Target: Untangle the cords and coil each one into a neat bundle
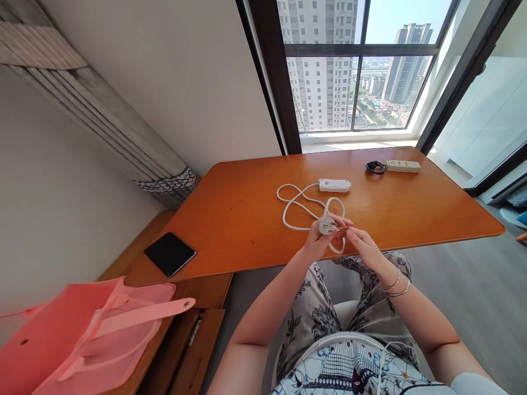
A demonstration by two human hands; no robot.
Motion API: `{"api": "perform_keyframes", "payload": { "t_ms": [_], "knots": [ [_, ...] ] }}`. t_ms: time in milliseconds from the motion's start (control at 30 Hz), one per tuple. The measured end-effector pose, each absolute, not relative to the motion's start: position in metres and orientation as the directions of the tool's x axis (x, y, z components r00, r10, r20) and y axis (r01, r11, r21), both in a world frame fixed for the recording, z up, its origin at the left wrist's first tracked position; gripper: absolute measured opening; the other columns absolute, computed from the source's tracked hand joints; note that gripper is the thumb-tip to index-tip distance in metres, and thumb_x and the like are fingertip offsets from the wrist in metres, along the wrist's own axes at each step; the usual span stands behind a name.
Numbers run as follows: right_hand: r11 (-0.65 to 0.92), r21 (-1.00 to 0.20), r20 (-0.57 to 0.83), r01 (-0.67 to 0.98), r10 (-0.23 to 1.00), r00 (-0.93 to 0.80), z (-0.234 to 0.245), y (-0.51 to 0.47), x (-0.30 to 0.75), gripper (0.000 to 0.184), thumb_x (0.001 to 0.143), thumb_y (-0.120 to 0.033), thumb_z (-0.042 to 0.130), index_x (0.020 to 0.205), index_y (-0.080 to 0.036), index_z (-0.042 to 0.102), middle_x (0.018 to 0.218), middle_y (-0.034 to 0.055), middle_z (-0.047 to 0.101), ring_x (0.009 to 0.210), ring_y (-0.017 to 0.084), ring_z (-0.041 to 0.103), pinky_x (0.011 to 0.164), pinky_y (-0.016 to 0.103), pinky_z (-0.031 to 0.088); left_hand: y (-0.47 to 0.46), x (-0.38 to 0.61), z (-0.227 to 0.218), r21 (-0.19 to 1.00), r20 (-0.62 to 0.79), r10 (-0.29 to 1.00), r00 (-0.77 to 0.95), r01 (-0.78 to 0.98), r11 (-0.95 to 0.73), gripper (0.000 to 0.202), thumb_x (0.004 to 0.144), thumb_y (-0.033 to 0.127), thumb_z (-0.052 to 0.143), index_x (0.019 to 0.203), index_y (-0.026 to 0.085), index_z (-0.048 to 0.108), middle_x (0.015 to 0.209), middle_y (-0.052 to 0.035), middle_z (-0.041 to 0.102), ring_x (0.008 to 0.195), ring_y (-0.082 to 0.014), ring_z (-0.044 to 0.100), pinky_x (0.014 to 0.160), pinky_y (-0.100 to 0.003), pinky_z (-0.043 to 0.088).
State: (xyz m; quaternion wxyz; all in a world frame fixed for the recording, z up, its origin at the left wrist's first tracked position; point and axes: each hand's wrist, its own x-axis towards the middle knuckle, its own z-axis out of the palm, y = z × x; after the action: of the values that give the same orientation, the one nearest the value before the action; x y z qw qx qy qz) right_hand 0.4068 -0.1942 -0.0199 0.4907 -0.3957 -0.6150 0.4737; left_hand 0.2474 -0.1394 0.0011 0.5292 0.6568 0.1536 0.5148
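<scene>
My left hand (315,244) is closed around a white plug (328,226), its metal prongs pointing up toward me, above the front edge of the table. A white cable (291,185) runs in loose loops from there to a white power strip (335,186) lying on the tabletop. Just to the right, my right hand (365,248) has its fingertips pinched together close to the left fingers. Something thin and brownish seems to be between them, too small to name. Part of the cable hangs in a loop below both hands.
The orange-brown table (239,219) spans the view. Toward its back right lies a beige power strip (403,166) with a coiled black cable (375,168). A black tablet (170,254) rests at the left, beyond a pink bag (102,334). A window (360,50) stands behind.
</scene>
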Motion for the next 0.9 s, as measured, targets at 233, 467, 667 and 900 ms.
{"api": "perform_keyframes", "payload": {
  "t_ms": [233, 467, 667, 900],
  "knots": [
    [0.536, -0.783, 0.364, 0.315, 0.806, -0.467, -0.020, -0.195, 0.411, 0.048, 0.086, -0.064, 0.071, 0.108, -0.021, 0.069, 0.109, 0.0093, 0.072, 0.109, 0.028, 0.063, 0.107, 0.047, 0.040, -0.151, 0.244, 0.029, 0.775, 0.219, 0.891, 0.398, -0.625, 0.089, 0.059, 0.082, 0.075, 0.061, 0.061, 0.021, 0.053, 0.047, 0.0021, 0.052, 0.058, -0.0169, 0.059, 0.083, -0.040, 0.055],
    [0.639, -0.584, 0.381, 0.501, 0.761, -0.525, -0.024, -0.179, 0.411, 0.009, 0.094, -0.030, 0.064, 0.100, -0.023, 0.067, 0.099, 0.0044, 0.069, 0.104, 0.024, 0.062, 0.118, 0.055, 0.028, -0.168, 0.230, 0.043, 0.747, 0.268, 0.796, 0.542, -0.639, 0.184, 0.055, 0.086, 0.070, 0.061, 0.064, 0.019, 0.058, 0.032, 0.0102, 0.018, 0.032, -0.0082, 0.026, 0.048, -0.024, 0.040],
    [0.663, -0.542, 0.544, 0.517, 0.746, -0.385, -0.015, -0.170, 0.422, 0.013, 0.088, -0.013, 0.053, 0.090, -0.022, 0.062, 0.085, 0.0041, 0.067, 0.088, 0.022, 0.059, 0.104, 0.048, 0.041, -0.166, 0.213, 0.046, 0.798, 0.342, 0.734, 0.587, -0.594, 0.102, 0.046, 0.079, 0.061, 0.075, 0.082, 0.016, 0.065, 0.057, 0.0015, 0.059, 0.038, -0.0077, 0.046, 0.054, -0.027, 0.047],
    [0.558, -0.761, 0.405, 0.330, 0.807, -0.429, -0.013, -0.183, 0.415, 0.026, 0.082, -0.019, 0.070, 0.107, -0.020, 0.065, 0.104, 0.0068, 0.070, 0.103, 0.024, 0.063, 0.096, 0.040, 0.049, -0.163, 0.223, 0.038, 0.774, 0.278, 0.731, 0.623, -0.596, 0.214, 0.049, 0.073, 0.058, 0.077, 0.096, 0.019, 0.059, 0.096, -0.0098, 0.073, 0.053, -0.0136, 0.060, 0.045, -0.024, 0.042]
  ]
}}
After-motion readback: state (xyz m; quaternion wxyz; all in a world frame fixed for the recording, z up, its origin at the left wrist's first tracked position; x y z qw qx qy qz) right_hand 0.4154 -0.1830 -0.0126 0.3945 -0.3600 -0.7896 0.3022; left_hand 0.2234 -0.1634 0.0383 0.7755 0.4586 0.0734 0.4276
